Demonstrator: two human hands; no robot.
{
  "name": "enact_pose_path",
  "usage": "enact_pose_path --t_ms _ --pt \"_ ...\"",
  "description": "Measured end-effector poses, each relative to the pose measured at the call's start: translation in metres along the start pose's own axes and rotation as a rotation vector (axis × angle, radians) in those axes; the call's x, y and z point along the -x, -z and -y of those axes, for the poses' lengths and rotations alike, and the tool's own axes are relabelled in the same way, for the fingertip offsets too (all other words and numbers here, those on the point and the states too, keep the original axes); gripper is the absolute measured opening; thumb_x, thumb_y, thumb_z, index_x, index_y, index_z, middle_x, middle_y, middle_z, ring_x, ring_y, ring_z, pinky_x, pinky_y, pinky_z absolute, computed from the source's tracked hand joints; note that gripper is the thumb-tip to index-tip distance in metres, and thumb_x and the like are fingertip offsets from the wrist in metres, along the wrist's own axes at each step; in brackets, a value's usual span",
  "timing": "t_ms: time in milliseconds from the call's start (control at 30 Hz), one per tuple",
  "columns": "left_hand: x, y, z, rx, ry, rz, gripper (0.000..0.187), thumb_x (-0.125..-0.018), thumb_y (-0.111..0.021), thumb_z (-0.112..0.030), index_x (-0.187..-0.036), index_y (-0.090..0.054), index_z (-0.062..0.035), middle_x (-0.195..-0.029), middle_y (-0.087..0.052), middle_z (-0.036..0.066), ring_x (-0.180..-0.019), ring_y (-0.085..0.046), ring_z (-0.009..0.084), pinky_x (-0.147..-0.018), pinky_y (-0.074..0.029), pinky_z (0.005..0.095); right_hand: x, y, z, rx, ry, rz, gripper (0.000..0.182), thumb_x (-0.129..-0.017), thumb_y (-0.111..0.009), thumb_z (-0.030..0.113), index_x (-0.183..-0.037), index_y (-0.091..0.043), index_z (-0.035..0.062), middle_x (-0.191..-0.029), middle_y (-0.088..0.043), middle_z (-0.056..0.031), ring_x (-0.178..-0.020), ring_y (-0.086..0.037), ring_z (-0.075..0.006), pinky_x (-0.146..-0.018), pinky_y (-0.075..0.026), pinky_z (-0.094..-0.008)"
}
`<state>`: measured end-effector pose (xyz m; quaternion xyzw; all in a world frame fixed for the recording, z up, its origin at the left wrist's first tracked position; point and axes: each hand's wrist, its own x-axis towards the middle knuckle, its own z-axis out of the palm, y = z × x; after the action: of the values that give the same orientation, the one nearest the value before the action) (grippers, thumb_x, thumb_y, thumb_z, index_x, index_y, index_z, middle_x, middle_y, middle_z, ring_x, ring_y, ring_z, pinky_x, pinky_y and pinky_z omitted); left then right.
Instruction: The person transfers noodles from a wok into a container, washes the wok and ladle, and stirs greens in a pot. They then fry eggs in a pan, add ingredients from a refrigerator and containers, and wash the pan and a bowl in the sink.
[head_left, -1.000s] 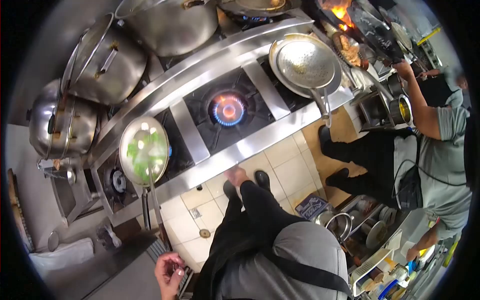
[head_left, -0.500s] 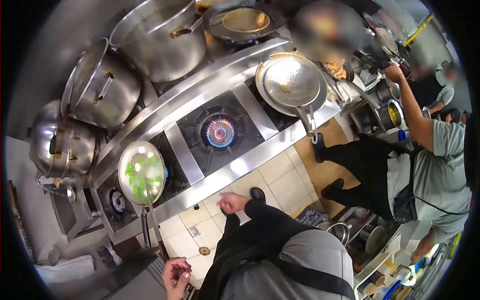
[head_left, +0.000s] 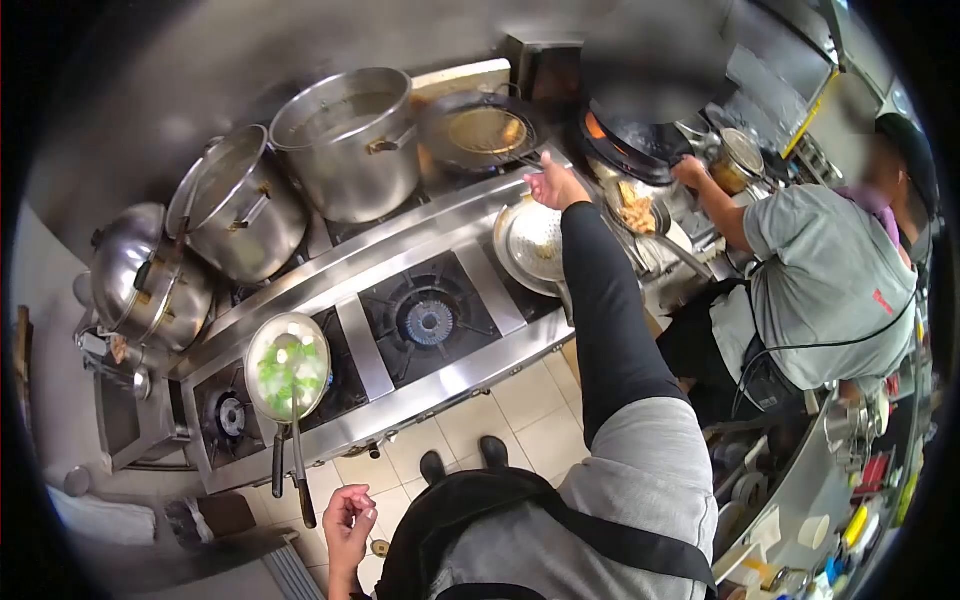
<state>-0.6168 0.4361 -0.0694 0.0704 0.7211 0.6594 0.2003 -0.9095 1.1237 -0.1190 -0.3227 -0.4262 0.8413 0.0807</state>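
Note:
My right hand (head_left: 560,186) reaches across the stove, its fingers closed at the end of the long handle of a round strainer (head_left: 487,131). That strainer lies in a dark wok (head_left: 440,155) at the back. Near my right forearm, a perforated metal skimmer (head_left: 535,238) rests over a pan on the front row. My left hand (head_left: 350,514) is loosely curled in front of my body, with nothing visible in it. Close by, a ladle (head_left: 298,452) leans in a frying pan (head_left: 326,345) holding pale liquid and green leaves. The pan's dark handle points towards me.
Large steel pots (head_left: 345,160) line the back left. The middle burner (head_left: 430,322) shows no flame. On the right, a co-worker (head_left: 830,270) holds a black wok (head_left: 640,140); a small pan of browned food (head_left: 650,222) sits between us. Shelves with containers (head_left: 815,530) stand at lower right.
My right hand has moved from beside my body up to the strainer's handle. The middle burner's flame has gone out. The co-worker has shifted, and my left hand stays curled near my body.

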Motion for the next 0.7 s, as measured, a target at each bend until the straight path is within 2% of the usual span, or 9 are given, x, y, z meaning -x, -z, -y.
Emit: enact_pose_path --t_ms 33,100,133,167,233,267,467,633,700 --pt "0.002 -0.001 0.000 -0.012 0.014 -0.008 0.030 -0.087 -0.066 -0.003 -0.116 -0.058 0.0011 -0.089 -0.057 0.001 -0.082 -0.054 0.0086 -0.077 -0.045 0.0225 -0.003 -0.006 -0.001 -0.035 0.033 -0.024 0.026 -0.105 -0.042 0.030 -0.097 -0.051 0.0070 -0.076 -0.064 -0.0094 -0.049 -0.044 -0.0107 -0.044 -0.037 -0.0255" --pt "0.009 -0.005 0.003 0.013 -0.002 -0.056 0.030 -0.087 -0.066 -0.003 -0.116 -0.058 0.0011 -0.089 -0.057 0.000 -0.082 -0.054 0.0084 -0.077 -0.045 0.0224 -0.010 -0.012 0.002 -0.060 -0.005 -0.007 0.019 -0.103 -0.041 0.020 -0.093 -0.052 0.0069 -0.072 -0.061 -0.0075 -0.049 -0.043 -0.0106 -0.042 -0.034 -0.0246" --pt "0.014 -0.005 0.004 0.040 -0.001 -0.081 0.029 -0.087 -0.066 -0.002 -0.116 -0.058 0.0011 -0.088 -0.058 0.000 -0.081 -0.054 0.0083 -0.076 -0.044 0.0222 0.006 -0.022 0.004 -0.107 0.050 -0.036 0.017 -0.100 -0.043 0.015 -0.089 -0.052 0.0063 -0.069 -0.058 -0.0057 -0.049 -0.042 -0.0104 -0.040 -0.032 -0.0246" --pt "0.015 -0.004 0.007 0.039 0.001 -0.086 0.029 -0.087 -0.066 -0.002 -0.116 -0.058 0.0011 -0.088 -0.058 0.000 -0.081 -0.054 0.0083 -0.076 -0.044 0.0222 0.029 -0.030 0.009 -0.107 0.045 -0.033 0.017 -0.100 -0.043 0.015 -0.089 -0.052 0.0063 -0.069 -0.058 -0.0057 -0.049 -0.042 -0.0104 -0.040 -0.032 -0.0246" --pt "0.022 -0.005 0.014 0.050 0.026 -0.139 0.029 -0.088 -0.066 -0.002 -0.116 -0.058 0.0009 -0.087 -0.058 0.000 -0.081 -0.053 0.0080 -0.076 -0.044 0.0221 0.073 -0.042 0.013 0.039 0.263 -0.083 0.027 -0.102 -0.041 0.017 -0.086 -0.056 0.0017 -0.061 -0.052 -0.0005 -0.046 -0.038 -0.0080 -0.042 -0.030 -0.0236" --pt "0.023 -0.005 0.015 0.065 0.031 -0.124 0.029 -0.088 -0.066 -0.003 -0.116 -0.058 0.0005 -0.087 -0.057 -0.001 -0.080 -0.053 0.0078 -0.075 -0.044 0.0220 0.082 -0.043 0.015 0.026 0.290 -0.104 0.027 -0.101 -0.039 0.016 -0.086 -0.055 0.0017 -0.060 -0.049 0.0007 -0.046 -0.036 -0.0079 -0.042 -0.029 -0.0235" --pt "0.010 -0.007 0.020 0.076 -0.037 -0.058 0.030 -0.089 -0.065 -0.003 -0.117 -0.059 -0.0004 -0.087 -0.057 -0.001 -0.078 -0.051 0.0066 -0.072 -0.042 0.0207 0.077 -0.027 0.011 -0.146 0.160 -0.067 0.027 -0.102 -0.038 0.017 -0.086 -0.054 0.0019 -0.061 -0.048 0.0016 -0.047 -0.036 -0.0080 -0.042 -0.029 -0.0240" --pt "0.003 0.004 0.021 0.088 -0.059 -0.078 0.031 -0.088 -0.067 -0.006 -0.118 -0.059 -0.0010 -0.088 -0.057 -0.002 -0.077 -0.050 0.0057 -0.070 -0.041 0.0197 0.097 -0.032 0.002 -0.032 0.298 -0.082 0.028 -0.102 -0.039 0.017 -0.087 -0.056 0.0017 -0.063 -0.048 0.0018 -0.050 -0.038 -0.0085 -0.045 -0.032 -0.0244" --pt "0.001 0.006 0.025 0.095 -0.085 -0.089 0.031 -0.088 -0.067 -0.008 -0.117 -0.059 -0.0013 -0.088 -0.057 -0.002 -0.077 -0.050 0.0055 -0.069 -0.040 0.0195 0.095 -0.029 0.001 -0.038 0.248 -0.048 0.026 -0.102 -0.039 0.016 -0.088 -0.056 0.0018 -0.065 -0.048 0.0018 -0.051 -0.038 -0.0084 -0.047 -0.033 -0.0250"
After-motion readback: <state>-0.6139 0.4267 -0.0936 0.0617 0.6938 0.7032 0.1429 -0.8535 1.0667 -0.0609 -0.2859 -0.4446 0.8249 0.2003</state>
